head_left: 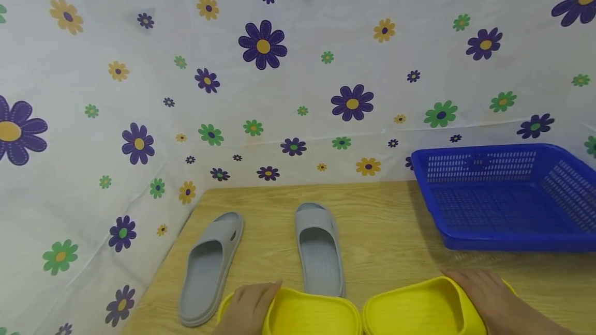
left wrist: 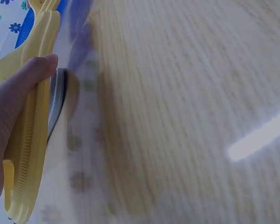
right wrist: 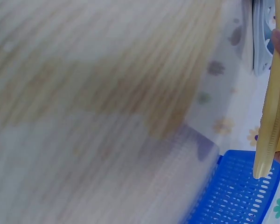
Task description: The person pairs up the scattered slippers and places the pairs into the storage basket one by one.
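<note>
At the bottom of the head view, my left hand [head_left: 249, 308] grips one yellow slipper [head_left: 314, 317] across its strap. My right hand [head_left: 489, 296] grips the other yellow slipper [head_left: 414, 306] by its strap end. The heel ends of the two meet in the middle. In the left wrist view, the thumb [left wrist: 35, 74] presses along the sole's side. Fingertips at the edge of the right wrist view wrap the other yellow slipper [right wrist: 270, 112]. Beyond the hands, two grey slippers lie apart on the table: one slanted [head_left: 205, 273] at the left, one straighter [head_left: 321, 252] in the middle.
A blue plastic basket [head_left: 507, 242] with mesh sides stands at the back right of the wood-grain table [head_left: 382, 231]. White sheeting with printed flowers [head_left: 298, 76] hangs behind and along the left side.
</note>
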The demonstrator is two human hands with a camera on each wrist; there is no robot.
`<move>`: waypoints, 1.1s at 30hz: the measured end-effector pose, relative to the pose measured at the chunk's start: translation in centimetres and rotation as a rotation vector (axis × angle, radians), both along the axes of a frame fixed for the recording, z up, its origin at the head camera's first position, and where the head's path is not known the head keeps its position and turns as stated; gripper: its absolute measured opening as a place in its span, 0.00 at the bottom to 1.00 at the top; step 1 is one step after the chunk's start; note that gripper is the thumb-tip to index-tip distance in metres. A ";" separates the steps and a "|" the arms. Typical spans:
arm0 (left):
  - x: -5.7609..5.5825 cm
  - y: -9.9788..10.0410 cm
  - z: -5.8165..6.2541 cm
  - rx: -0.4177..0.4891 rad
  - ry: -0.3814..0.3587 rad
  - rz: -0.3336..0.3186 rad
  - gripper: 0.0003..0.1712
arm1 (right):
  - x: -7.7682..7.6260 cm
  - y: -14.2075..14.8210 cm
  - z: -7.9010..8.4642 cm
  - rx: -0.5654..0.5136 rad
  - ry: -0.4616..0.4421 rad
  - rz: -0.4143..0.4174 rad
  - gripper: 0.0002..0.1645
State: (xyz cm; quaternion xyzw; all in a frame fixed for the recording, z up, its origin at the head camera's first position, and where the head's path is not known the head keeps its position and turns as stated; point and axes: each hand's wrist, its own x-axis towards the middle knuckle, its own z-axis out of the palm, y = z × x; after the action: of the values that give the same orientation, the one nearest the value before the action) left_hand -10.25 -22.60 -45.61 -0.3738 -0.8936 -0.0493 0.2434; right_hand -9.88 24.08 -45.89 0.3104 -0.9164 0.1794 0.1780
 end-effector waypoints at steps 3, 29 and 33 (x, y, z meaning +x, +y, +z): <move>-0.5 0.2 0.4 0.003 0.031 -0.029 0.55 | 0.3 0.0 0.8 0.025 -0.116 -0.076 0.66; -3.4 2.6 7.1 -0.032 0.043 -0.105 0.71 | -2.6 2.4 5.3 -0.020 0.179 0.135 0.75; -3.7 2.7 7.7 -0.030 0.078 -0.095 0.72 | -2.9 2.5 6.0 -0.013 0.165 0.119 0.75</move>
State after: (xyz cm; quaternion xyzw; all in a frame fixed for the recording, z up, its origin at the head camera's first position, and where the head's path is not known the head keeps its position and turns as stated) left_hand -13.98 -19.91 -37.91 -0.4209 -0.8653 -0.0329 0.2701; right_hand -12.79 26.61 -39.85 0.3769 -0.8773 0.1693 0.2440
